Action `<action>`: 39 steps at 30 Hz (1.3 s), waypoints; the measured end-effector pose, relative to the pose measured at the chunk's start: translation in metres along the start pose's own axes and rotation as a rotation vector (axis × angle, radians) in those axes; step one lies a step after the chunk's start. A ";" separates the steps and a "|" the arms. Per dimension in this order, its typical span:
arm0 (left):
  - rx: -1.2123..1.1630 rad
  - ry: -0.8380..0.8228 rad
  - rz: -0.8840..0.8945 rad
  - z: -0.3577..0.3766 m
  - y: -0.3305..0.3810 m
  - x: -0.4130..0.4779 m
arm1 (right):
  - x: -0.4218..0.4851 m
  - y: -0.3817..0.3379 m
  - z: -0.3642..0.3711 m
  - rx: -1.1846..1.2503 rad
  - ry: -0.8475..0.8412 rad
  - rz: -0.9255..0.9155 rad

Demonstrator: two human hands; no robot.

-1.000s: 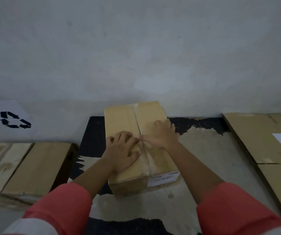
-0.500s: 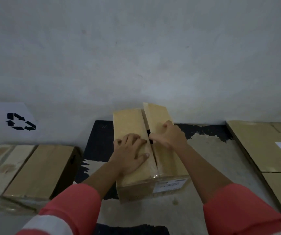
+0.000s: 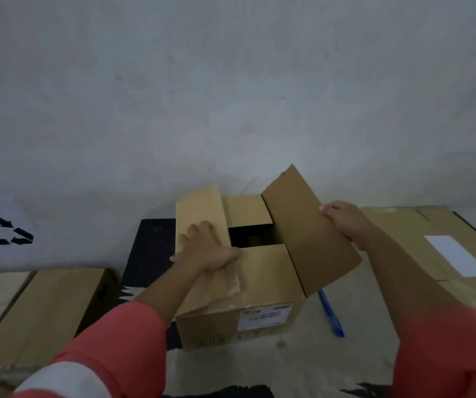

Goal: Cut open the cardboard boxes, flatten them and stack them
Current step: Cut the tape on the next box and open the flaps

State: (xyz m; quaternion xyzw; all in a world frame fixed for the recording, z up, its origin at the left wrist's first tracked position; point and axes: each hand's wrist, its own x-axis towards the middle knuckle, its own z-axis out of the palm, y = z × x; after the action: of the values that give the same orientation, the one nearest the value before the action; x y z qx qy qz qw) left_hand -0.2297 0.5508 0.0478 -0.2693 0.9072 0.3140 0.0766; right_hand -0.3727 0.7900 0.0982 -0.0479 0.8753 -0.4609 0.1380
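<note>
Patchy surface (image 3: pixel 354 366) under box (image 3: pixel 231 320), grey wall (image 3: pixel 231 96)

My counter (image 3: pixel 360 334) is a worn beige surface with black patches (image 3: pixel 150 248), and its far edge meets the wall. The open box (image 3: pixel 231 326) stands in the middle of it. A blue pen (image 3: pixel 330 314) lies on the bare counter just beside that box's right side. To my left sits a closed box (image 3: pixel 44 311), apart from the middle one. To my right lies flattened cardboard (image 3: pixel 403 237) bearing a white label (image 3: pixel 458 259).
</note>
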 end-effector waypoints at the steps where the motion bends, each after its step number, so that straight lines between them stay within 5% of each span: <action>1: -0.125 -0.016 0.046 -0.014 0.001 0.000 | 0.001 0.005 -0.002 -0.131 0.074 -0.063; 5: -0.400 -0.041 0.173 -0.066 -0.006 -0.009 | 0.001 0.026 0.012 -0.676 0.246 -0.202; 7: -0.354 -0.032 0.226 -0.082 -0.020 -0.013 | 0.000 0.035 0.022 -0.970 0.355 -0.321; 11: -0.247 0.032 0.160 -0.097 -0.073 -0.018 | -0.004 0.046 0.033 -1.157 0.379 -0.358; 13: -0.113 0.051 0.091 -0.104 -0.104 -0.020 | -0.007 0.050 0.040 -1.161 0.287 -0.322; 16: 0.411 0.135 -0.029 -0.092 -0.132 -0.022 | -0.014 0.057 0.050 -1.044 0.148 -0.197; 18: 0.559 0.189 0.064 -0.070 -0.135 -0.022 | -0.017 0.061 0.057 -0.911 0.046 -0.121; 27: 0.399 -0.006 0.184 -0.051 -0.098 0.001 | -0.013 0.055 0.046 -0.574 -0.213 0.008; 34: 0.342 -0.190 0.002 -0.029 -0.084 -0.007 | -0.046 0.063 0.035 -1.044 -0.296 -0.128; 39: 0.394 -0.162 -0.050 -0.021 -0.073 -0.018 | -0.067 0.057 0.037 -1.148 -0.300 -0.151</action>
State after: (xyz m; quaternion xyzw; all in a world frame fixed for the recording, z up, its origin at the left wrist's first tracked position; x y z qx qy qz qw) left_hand -0.1745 0.4982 0.0312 -0.2453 0.9350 0.1491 0.2083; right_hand -0.2955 0.8077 0.0447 -0.2412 0.9497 0.0892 0.1789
